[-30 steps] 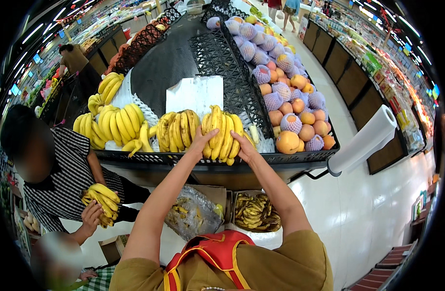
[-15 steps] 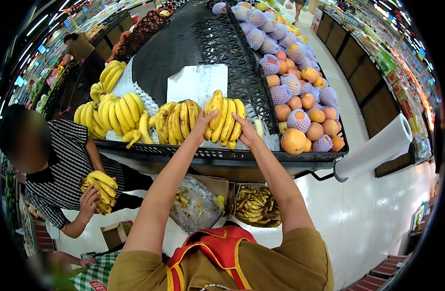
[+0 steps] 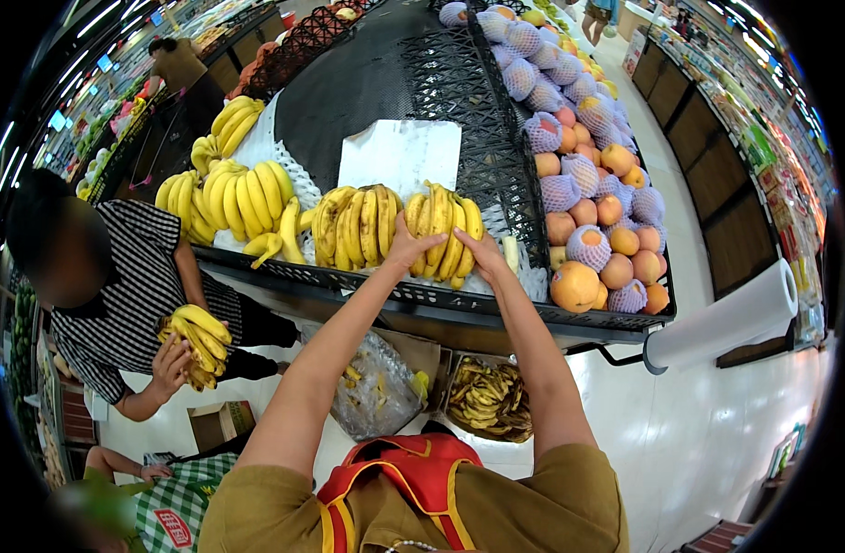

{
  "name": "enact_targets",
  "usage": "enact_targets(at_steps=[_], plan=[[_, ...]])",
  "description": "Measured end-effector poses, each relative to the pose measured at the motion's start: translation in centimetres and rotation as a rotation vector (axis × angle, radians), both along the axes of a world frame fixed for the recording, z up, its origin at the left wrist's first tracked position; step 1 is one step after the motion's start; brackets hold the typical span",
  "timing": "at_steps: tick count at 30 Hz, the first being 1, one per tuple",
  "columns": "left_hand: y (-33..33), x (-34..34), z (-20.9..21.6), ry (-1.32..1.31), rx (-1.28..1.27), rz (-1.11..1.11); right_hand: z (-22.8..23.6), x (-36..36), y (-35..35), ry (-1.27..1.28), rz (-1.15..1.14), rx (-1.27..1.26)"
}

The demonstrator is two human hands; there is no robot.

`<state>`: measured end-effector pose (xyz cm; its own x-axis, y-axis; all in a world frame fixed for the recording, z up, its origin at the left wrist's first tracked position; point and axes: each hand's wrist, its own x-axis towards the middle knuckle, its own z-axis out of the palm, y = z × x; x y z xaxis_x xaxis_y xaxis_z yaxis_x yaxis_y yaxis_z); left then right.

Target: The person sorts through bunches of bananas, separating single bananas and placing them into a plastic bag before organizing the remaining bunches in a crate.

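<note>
A bunch of yellow bananas (image 3: 447,221) with brown specks is between my two hands at the front of the display. My left hand (image 3: 410,249) presses its left side, thumb lying across the front. On its right side rests my right hand (image 3: 481,252), with the thumb also laid over the fruit. The bunch sits upright against the white netting, close beside another speckled bunch (image 3: 356,226) on its left. Further left lie several more yellow bunches (image 3: 247,201). A short pale piece (image 3: 511,251) stands just right of my right hand.
Peaches (image 3: 616,237), many in foam nets, fill the right side. A white sheet (image 3: 399,157) lies behind the bananas; a plastic roll (image 3: 722,318) juts out at right. Below are a box of browned bananas (image 3: 489,398) and a plastic bag (image 3: 375,387). Someone at left holds bananas (image 3: 201,343).
The bunch has settled slightly lower into the row, with my hands still on both its sides. The whole view has shifted, and a person in green check shows more at lower left.
</note>
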<state>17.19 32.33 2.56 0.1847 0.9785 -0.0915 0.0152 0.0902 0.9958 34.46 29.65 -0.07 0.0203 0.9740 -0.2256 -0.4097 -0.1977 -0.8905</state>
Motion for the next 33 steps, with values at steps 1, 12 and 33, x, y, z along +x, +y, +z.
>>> enact_targets(at_steps=[1, 12, 33], plan=[[-0.5, -0.2, -0.1, 0.011, 0.028, -0.031, -0.1, 0.0, -0.1, -0.102, -0.001, 0.033], [0.1, -1.3, -3.0, 0.419, 0.201, 0.067, -5.0, 0.4, 0.9, -0.831, -0.310, 0.103], [-5.5, -9.5, 5.0, -0.675, -0.256, 0.042, 1.9, -1.9, -2.1, -1.414, -0.206, 0.032]])
